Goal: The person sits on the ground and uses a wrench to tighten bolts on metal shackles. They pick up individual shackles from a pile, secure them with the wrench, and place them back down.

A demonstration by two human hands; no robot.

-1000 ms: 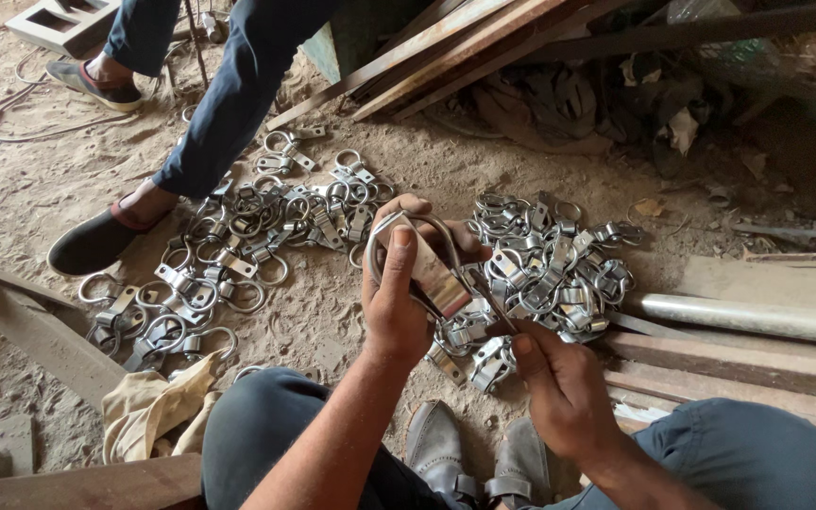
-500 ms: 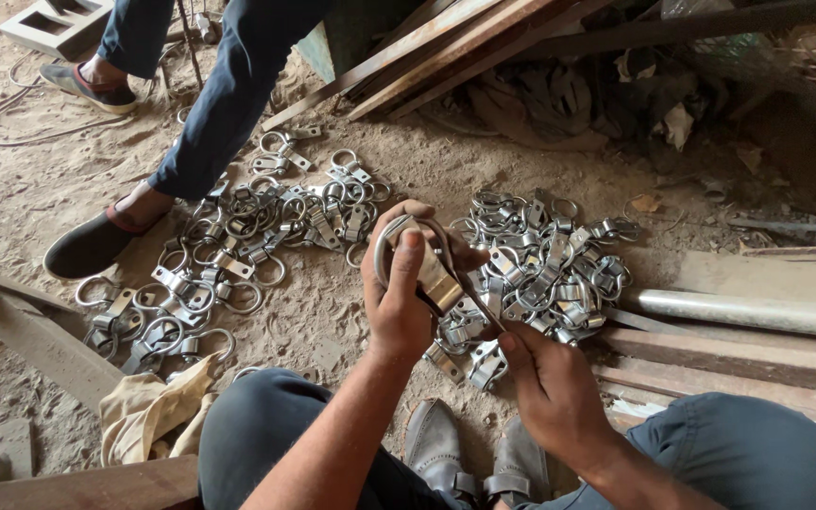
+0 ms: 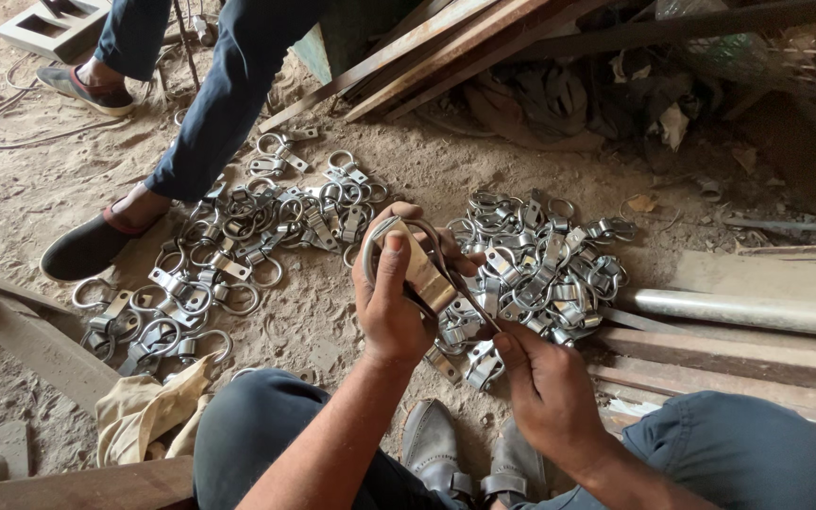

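Note:
My left hand [image 3: 391, 300] grips a metal ring clamp [image 3: 419, 263] with a flat tan strap piece, held upright over the dirt floor. My right hand [image 3: 548, 389] is lower right, fingers closed around a thin dark tool or rod [image 3: 477, 316] that reaches up to the clamp. Just behind the hands lies a pile of shiny metal ring clamps [image 3: 540, 269]. A second, spread-out pile of ring clamps [image 3: 229, 250] lies to the left.
Another person's legs in blue trousers [image 3: 229, 94] and dark shoes [image 3: 87, 247] stand at the upper left. A metal pipe [image 3: 739, 312] and wooden planks [image 3: 710, 368] lie on the right. A tan cloth [image 3: 148, 411] sits by my left knee. Timber leans at the back.
My left hand has tilted the clamp slightly and my right hand has shifted a little under it. The other person's legs stay in place.

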